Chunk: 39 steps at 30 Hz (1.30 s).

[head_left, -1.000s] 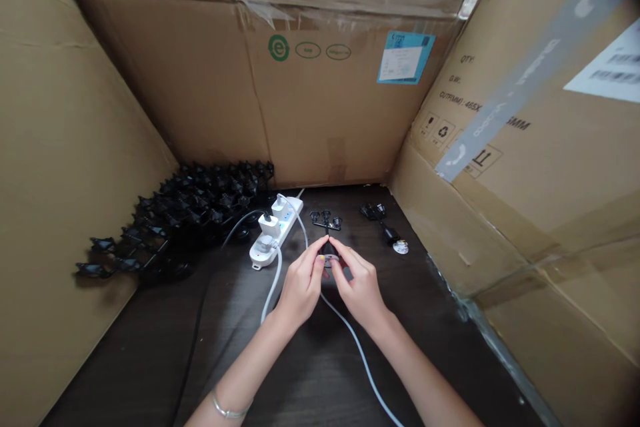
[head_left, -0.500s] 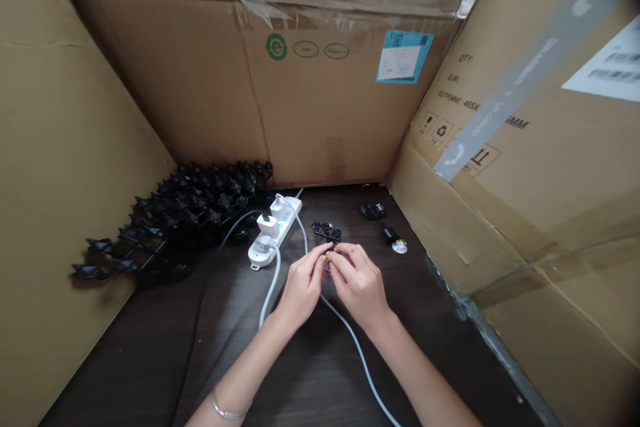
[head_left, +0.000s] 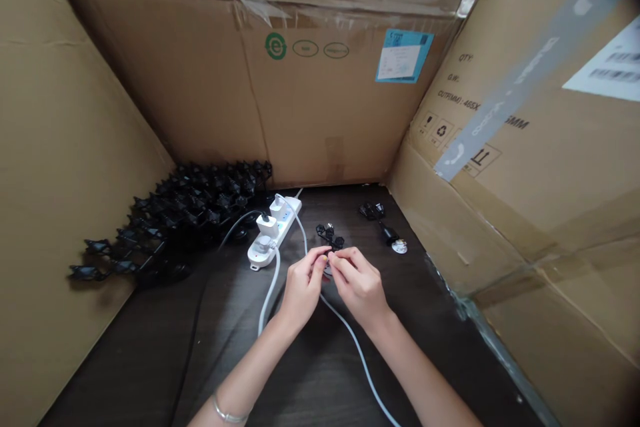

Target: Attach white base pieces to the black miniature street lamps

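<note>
Near the middle of the dark table, my left hand (head_left: 305, 283) and my right hand (head_left: 361, 285) meet at the fingertips. Both are closed in a pinch around a black lamp-like piece (head_left: 330, 235), whose branched top with several small black frames sticks out beyond the fingers. Its lower part is mostly hidden by the fingers; something round and pale shows between them. To the right lies a similar black piece (head_left: 389, 233) with a shiny round disc at its near end.
A white power strip (head_left: 256, 257) with plugs and chargers stands left of my hands. Many black lamp-like pieces (head_left: 200, 197) are heaped at the back left. A white cable (head_left: 361, 353) runs under my hands. Cardboard boxes (head_left: 320, 113) wall in the back and both sides.
The branched top of the held piece has turned and shifted slightly to the right. My hands have stayed nearly in place, fingertips still together.
</note>
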Each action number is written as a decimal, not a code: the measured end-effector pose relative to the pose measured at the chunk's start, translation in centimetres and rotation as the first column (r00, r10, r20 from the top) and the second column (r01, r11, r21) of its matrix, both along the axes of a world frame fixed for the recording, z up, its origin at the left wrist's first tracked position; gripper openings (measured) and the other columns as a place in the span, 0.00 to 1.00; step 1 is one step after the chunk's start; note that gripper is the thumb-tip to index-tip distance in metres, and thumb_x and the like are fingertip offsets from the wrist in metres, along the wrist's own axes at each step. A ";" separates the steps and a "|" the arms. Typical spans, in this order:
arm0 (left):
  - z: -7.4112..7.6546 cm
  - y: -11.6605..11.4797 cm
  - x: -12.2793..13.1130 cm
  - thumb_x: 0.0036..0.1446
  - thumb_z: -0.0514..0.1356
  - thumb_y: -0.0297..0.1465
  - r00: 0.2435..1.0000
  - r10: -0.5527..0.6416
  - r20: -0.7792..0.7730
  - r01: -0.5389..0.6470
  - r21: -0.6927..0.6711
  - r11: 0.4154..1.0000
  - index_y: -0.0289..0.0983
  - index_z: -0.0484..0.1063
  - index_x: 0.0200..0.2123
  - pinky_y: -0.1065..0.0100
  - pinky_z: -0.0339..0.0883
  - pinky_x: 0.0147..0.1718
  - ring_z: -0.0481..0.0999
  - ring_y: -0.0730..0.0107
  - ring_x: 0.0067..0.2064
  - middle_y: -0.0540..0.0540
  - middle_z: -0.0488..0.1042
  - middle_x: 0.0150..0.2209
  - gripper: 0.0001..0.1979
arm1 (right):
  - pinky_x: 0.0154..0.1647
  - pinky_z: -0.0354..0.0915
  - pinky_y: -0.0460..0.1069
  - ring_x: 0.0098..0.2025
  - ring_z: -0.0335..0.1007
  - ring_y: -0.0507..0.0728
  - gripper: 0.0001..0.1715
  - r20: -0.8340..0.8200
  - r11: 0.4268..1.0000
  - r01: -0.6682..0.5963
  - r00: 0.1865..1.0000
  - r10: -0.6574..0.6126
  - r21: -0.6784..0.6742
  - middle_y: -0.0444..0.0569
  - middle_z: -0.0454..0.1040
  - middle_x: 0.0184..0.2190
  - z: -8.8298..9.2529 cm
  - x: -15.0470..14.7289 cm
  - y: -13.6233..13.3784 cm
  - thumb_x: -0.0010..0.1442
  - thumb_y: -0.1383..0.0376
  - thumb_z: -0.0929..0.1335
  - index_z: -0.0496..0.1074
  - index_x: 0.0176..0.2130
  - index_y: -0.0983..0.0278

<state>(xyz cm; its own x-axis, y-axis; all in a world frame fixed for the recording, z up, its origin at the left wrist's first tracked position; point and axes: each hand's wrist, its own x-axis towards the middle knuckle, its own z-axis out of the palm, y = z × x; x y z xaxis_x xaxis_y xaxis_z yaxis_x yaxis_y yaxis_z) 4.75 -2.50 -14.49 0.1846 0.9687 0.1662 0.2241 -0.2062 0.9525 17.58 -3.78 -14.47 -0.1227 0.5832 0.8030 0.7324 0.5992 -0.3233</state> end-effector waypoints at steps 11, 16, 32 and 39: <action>-0.8 -0.2 0.2 0.59 0.54 0.34 0.997 -0.068 0.044 0.063 0.100 0.993 0.35 0.65 0.52 0.66 0.73 0.37 0.77 0.65 0.38 0.41 0.75 0.44 0.19 | 0.36 0.71 0.47 0.36 0.71 0.53 0.13 -0.096 0.999 -0.012 0.995 0.009 -0.035 0.51 0.71 0.35 0.0 0.7 0.3 0.61 0.73 0.62 0.73 0.39 0.62; -1.0 0.0 0.3 0.59 0.54 0.32 0.986 -0.131 0.100 0.122 0.091 0.988 0.35 0.62 0.55 0.63 0.73 0.42 0.77 0.64 0.42 0.40 0.74 0.46 0.21 | 0.34 0.71 0.46 0.36 0.71 0.52 0.11 -0.254 0.990 -0.096 0.965 0.066 -0.106 0.50 0.70 0.36 0.8 0.7 0.4 0.60 0.72 0.63 0.74 0.38 0.62; -0.2 0.2 -0.2 0.58 0.55 0.29 0.980 -0.092 0.174 0.081 0.071 0.994 0.37 0.58 0.52 0.63 0.70 0.45 0.73 0.63 0.49 0.39 0.69 0.51 0.18 | 0.32 0.70 0.46 0.34 0.69 0.53 0.12 -0.516 0.868 -0.309 0.853 0.073 -0.388 0.49 0.70 0.34 0.5 0.6 0.6 0.58 0.65 0.65 0.68 0.44 0.65; 0.0 0.1 -0.2 0.61 0.51 0.33 0.971 -0.099 0.216 0.089 0.054 0.995 0.37 0.59 0.51 0.63 0.70 0.43 0.72 0.62 0.50 0.39 0.70 0.50 0.16 | 0.34 0.71 0.47 0.35 0.69 0.53 0.12 -0.499 0.867 -0.320 0.861 0.098 -0.381 0.49 0.68 0.35 0.4 0.6 0.5 0.60 0.65 0.64 0.68 0.45 0.63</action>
<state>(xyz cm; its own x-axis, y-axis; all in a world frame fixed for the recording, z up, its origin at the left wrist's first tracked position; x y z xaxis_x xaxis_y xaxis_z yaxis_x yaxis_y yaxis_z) 4.60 -2.38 -14.52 0.2287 0.9397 0.2542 -0.0107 -0.2587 0.9659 18.20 -3.27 -14.08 0.0251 0.8855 0.4640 0.3114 0.4341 -0.8453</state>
